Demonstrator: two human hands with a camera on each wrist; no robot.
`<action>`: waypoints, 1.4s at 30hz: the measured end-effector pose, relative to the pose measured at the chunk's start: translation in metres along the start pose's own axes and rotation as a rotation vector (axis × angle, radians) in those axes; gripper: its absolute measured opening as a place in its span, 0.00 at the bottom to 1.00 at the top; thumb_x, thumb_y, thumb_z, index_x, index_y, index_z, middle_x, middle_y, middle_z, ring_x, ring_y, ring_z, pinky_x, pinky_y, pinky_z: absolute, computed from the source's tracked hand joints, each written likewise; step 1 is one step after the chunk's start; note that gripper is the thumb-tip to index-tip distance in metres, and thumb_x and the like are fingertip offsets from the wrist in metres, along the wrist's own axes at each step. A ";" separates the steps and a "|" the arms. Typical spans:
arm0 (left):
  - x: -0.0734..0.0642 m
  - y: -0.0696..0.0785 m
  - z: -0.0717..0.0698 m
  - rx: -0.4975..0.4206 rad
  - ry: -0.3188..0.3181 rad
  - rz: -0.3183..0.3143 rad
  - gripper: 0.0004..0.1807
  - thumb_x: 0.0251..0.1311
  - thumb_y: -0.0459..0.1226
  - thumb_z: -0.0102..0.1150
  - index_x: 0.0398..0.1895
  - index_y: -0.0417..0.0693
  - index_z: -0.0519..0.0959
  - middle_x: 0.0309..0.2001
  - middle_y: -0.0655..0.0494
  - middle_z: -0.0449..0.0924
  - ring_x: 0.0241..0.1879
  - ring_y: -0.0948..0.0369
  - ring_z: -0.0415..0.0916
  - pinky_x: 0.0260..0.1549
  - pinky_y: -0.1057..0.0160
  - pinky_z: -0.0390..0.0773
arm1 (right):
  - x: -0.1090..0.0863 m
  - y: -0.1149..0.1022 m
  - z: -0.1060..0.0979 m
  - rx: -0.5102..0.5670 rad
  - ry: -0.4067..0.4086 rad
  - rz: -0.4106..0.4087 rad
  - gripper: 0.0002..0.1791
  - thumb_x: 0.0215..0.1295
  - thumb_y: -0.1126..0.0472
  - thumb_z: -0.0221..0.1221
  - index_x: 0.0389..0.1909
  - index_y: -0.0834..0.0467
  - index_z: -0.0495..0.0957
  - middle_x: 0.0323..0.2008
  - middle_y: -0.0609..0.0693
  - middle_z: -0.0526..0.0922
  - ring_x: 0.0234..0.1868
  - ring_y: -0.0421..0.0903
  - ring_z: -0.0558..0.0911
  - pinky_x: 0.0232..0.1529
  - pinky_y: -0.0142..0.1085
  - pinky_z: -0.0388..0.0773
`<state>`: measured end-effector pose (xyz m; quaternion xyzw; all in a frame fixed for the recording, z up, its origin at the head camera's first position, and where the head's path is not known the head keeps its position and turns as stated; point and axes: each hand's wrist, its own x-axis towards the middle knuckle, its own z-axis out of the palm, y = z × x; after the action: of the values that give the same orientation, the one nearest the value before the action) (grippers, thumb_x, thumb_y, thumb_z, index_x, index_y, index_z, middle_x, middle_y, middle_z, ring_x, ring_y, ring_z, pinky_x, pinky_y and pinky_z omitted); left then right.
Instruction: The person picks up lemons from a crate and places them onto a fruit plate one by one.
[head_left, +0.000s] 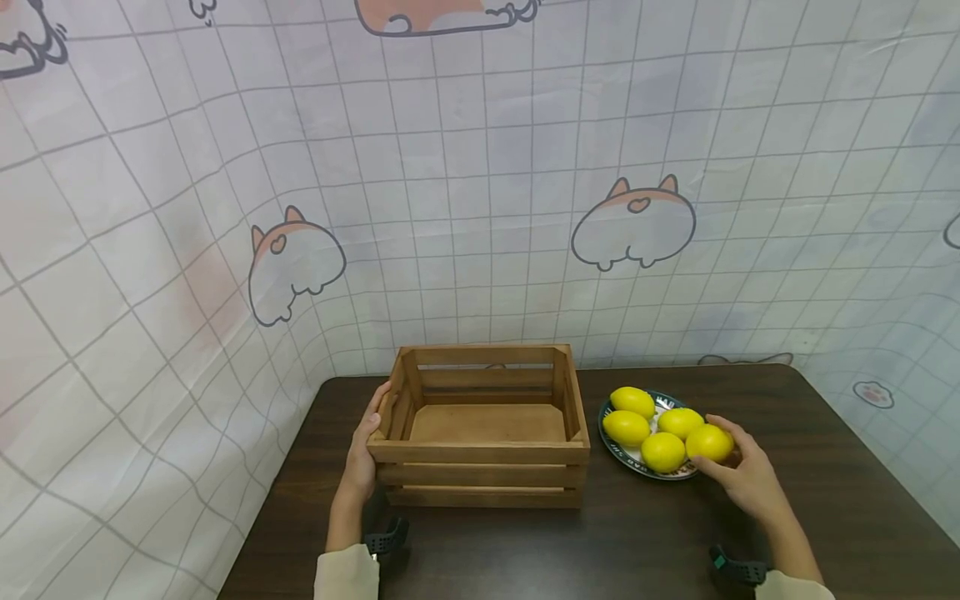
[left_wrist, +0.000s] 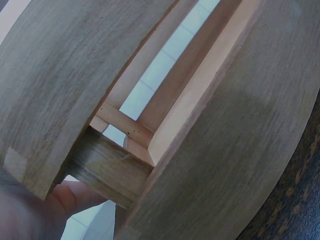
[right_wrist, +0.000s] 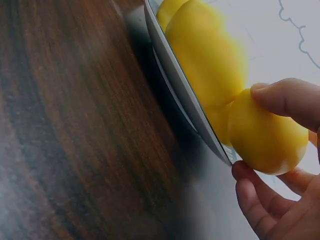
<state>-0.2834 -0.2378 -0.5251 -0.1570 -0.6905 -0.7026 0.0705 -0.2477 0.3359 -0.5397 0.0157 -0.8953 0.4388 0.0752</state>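
Note:
A slatted wooden crate (head_left: 480, 454) stands on the dark table. My left hand (head_left: 363, 454) holds its left side near the front corner; in the left wrist view part of that hand (left_wrist: 75, 197) shows beside the end slats, and some fingers are hidden. To the crate's right, a patterned plate (head_left: 626, 457) bears several yellow lemons (head_left: 663, 452). My right hand (head_left: 750, 479) grips the rightmost lemon (head_left: 709, 443) between thumb and fingers at the plate's edge. Up close in the right wrist view, the thumb lies on this lemon (right_wrist: 267, 135), with other fingers beneath and beside it.
The dark wooden table (head_left: 510, 554) reaches back to a hanging white cloth (head_left: 495, 208) with a grid and cartoon animals, which also runs along both sides. Each wrist wears a dark strap, such as the left strap (head_left: 387, 537).

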 end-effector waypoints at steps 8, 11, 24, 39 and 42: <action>-0.001 0.002 0.001 0.004 0.003 0.000 0.31 0.78 0.45 0.25 0.83 0.60 0.51 0.84 0.56 0.40 0.81 0.45 0.40 0.73 0.31 0.41 | 0.011 -0.001 -0.003 -0.053 -0.053 0.049 0.46 0.68 0.52 0.66 0.76 0.68 0.53 0.67 0.74 0.64 0.56 0.65 0.75 0.47 0.42 0.78; -0.001 0.002 0.001 0.000 -0.001 0.001 0.31 0.78 0.45 0.25 0.83 0.59 0.50 0.84 0.55 0.40 0.80 0.45 0.40 0.72 0.31 0.42 | 0.014 -0.002 -0.003 -0.062 -0.078 0.091 0.48 0.68 0.49 0.66 0.76 0.69 0.52 0.68 0.75 0.62 0.59 0.69 0.73 0.54 0.56 0.76; -0.002 0.003 -0.001 -0.010 0.004 -0.006 0.31 0.78 0.45 0.25 0.83 0.60 0.51 0.83 0.53 0.41 0.80 0.43 0.42 0.72 0.33 0.44 | 0.023 0.001 0.003 -0.023 -0.128 0.116 0.49 0.69 0.45 0.64 0.77 0.69 0.50 0.69 0.75 0.62 0.60 0.68 0.73 0.53 0.53 0.76; -0.001 0.002 0.000 -0.014 0.000 -0.014 0.31 0.77 0.45 0.24 0.83 0.59 0.50 0.83 0.52 0.42 0.79 0.44 0.45 0.72 0.36 0.47 | 0.020 0.002 0.005 0.026 -0.094 0.136 0.46 0.73 0.44 0.59 0.78 0.67 0.51 0.72 0.74 0.60 0.64 0.69 0.69 0.55 0.48 0.77; 0.000 0.002 0.001 -0.018 -0.002 -0.005 0.31 0.78 0.45 0.24 0.83 0.58 0.50 0.83 0.52 0.41 0.79 0.45 0.43 0.72 0.36 0.45 | 0.020 0.001 0.003 0.035 -0.072 0.135 0.45 0.74 0.44 0.57 0.77 0.67 0.52 0.72 0.75 0.59 0.65 0.70 0.68 0.60 0.61 0.73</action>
<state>-0.2822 -0.2365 -0.5231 -0.1564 -0.6846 -0.7088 0.0666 -0.2675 0.3348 -0.5393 -0.0277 -0.8886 0.4578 0.0127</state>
